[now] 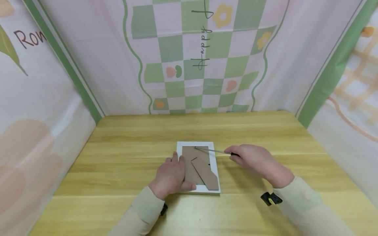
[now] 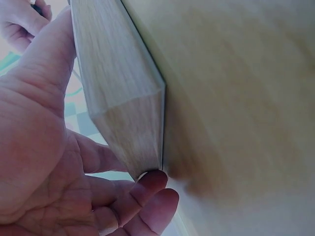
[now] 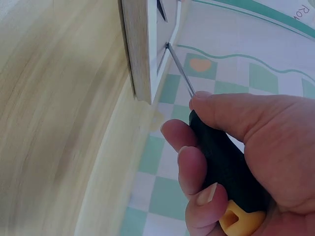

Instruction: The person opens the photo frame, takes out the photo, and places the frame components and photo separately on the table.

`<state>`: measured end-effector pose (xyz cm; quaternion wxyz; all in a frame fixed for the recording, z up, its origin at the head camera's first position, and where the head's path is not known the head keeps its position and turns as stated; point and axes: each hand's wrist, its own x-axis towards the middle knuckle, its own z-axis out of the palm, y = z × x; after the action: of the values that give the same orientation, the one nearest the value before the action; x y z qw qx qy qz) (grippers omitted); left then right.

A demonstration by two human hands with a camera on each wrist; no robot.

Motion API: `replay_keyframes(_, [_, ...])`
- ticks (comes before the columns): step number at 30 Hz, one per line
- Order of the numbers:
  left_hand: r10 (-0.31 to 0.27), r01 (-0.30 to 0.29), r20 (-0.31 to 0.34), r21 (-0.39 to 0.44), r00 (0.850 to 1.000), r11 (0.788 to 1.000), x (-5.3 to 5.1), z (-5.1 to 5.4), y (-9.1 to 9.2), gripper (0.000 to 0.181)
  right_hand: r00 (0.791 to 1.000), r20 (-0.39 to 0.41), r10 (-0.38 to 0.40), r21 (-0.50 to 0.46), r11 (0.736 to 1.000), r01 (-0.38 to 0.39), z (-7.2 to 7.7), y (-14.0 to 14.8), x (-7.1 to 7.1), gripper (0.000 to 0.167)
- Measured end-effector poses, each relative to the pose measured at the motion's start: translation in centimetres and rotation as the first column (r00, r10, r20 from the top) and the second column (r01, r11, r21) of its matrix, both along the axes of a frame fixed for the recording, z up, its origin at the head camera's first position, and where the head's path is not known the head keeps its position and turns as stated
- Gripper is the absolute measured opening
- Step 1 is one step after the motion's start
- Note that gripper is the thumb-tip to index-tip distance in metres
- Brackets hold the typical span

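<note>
- I have the picture frame (image 1: 212,162) lying back side up on the table (image 1: 118,164), between my hands.
- My left hand (image 1: 171,173) grips its left and near edges; a firm brace there should stop it skidding.
- My right hand (image 1: 257,160) is wrapped around the screwdriver (image 3: 226,169), its tip at a small dark tab (image 1: 195,147) on the backing board's (image 1: 190,175) far edge; I can't tell whether it's underneath.
- This looks like prying: I'd hold the shaft low and lever gently, lest it slip and gouge the board.
</note>
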<state>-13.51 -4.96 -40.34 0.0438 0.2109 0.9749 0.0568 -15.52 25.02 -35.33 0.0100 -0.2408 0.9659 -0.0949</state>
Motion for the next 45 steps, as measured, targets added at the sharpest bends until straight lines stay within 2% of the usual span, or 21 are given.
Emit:
replay_keyframes(7, [0.006,-0.006,0.004,-0.01,1.0,1.0,0.1,0.0,0.0,0.116,1.0,0.006,-0.009,-0.01,1.0,0.009,-0.1,0.0,0.1,0.028])
replay_keyframes(15, [0.004,-0.004,0.006,0.003,1.0,1.0,0.1,0.1,0.0,0.116,0.999,-0.04,-0.03,-0.013,0.999,0.03,-0.2,0.0,0.0,0.022])
replay_keyframes(20, [-0.003,0.003,-0.006,0.017,1.0,1.0,0.1,0.1,0.0,0.116,0.999,-0.04,-0.037,0.003,0.999,0.037,0.5,-0.1,-0.3,0.02])
replay_keyframes(24, [-0.009,0.009,-0.017,0.017,1.0,1.0,0.1,0.0,-0.1,0.115,0.999,-0.038,-0.008,0.013,1.0,0.008,1.5,-0.3,-0.5,0.018])
replay_keyframes(27, [-0.006,0.007,-0.012,0.014,1.0,1.0,0.0,0.0,-0.1,0.115,1.0,0.009,0.016,0.024,1.0,-0.016,2.3,-0.6,-1.0,0.018])
replay_keyframes(32, [-0.002,0.001,0.008,0.015,1.0,1.0,0.0,-0.1,-0.1,0.116,0.99,0.136,0.026,0.034,0.999,-0.031,3.7,-0.8,-2.2,0.021])
replay_keyframes(38, [-0.006,0.006,-0.001,0.012,1.0,1.0,-0.1,-0.3,0.0,0.116,0.965,0.261,0.033,0.023,0.999,-0.041,5.0,-1.0,-3.4,0.021])
replay_keyframes(45, [-0.001,0.001,-0.006,0.012,1.0,1.0,-0.1,-0.1,-0.1,0.115,0.935,0.355,0.003,0.025,1.0,-0.013,6.1,-1.3,-4.3,0.021])
